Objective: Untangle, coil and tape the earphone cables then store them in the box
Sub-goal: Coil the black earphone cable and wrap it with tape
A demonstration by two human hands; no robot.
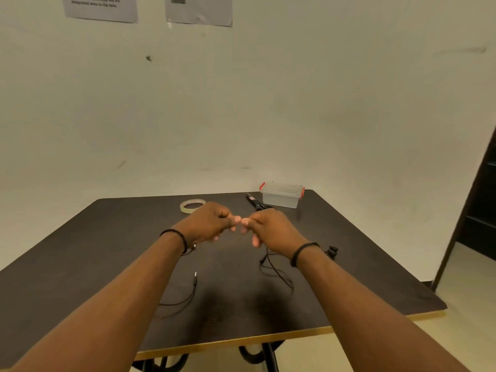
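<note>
My left hand [212, 224] and my right hand [264, 228] are raised over the middle of the dark table [107, 237], fingertips meeting, fingers curled. Thin black earphone cables hang down from both hands. One cable [276, 272] loops on the table under my right wrist, with an earbud cluster [332, 251] to its right. Another cable [185, 296] trails under my left forearm, its jack plug [195, 274] lying free. What sits between my fingertips is too small to see. The clear lidded box [281, 195] with red clips stands at the far right of the table.
A roll of clear tape [192, 205] lies at the back of the table, left of centre. Black scissors [256, 203] lie beside the box. A wall rises behind the table, and a dark doorway [480, 210] opens on the right.
</note>
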